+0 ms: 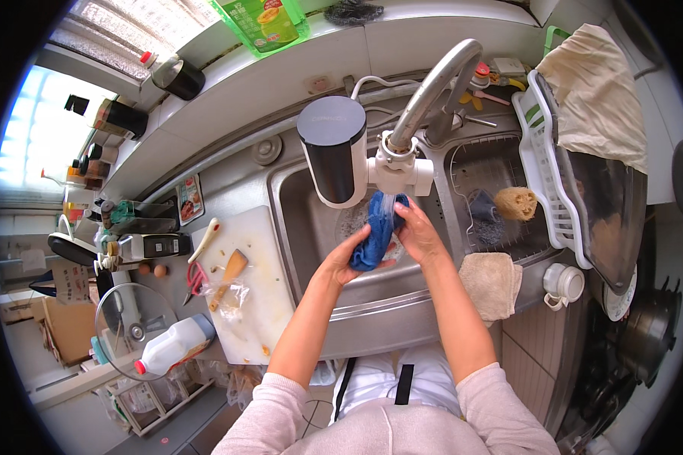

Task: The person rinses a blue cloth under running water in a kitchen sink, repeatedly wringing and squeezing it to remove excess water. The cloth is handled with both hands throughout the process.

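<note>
Both my hands hold a wet blue cloth point(371, 243) over the left sink basin point(304, 227). My left hand point(347, 256) grips its lower left side, and my right hand point(416, 230) grips its upper right side. Water runs onto the cloth from the white outlet of a faucet-mounted water filter point(333, 153), fitted at the end of a curved metal faucet point(432, 85). Some fingers are hidden behind the cloth. Beneath it, the drain area of the basin shows water and bubbles, partly covered by the cloth and my hands.
Left of the sink, a white cutting board point(245, 335) bears a wooden spatula point(227, 278) and a crumpled plastic bag. The right basin holds a wire rack, a dark cloth and a loofah point(515, 203). A beige cloth point(491, 284) lies on the front edge, near a white dish rack point(552, 187).
</note>
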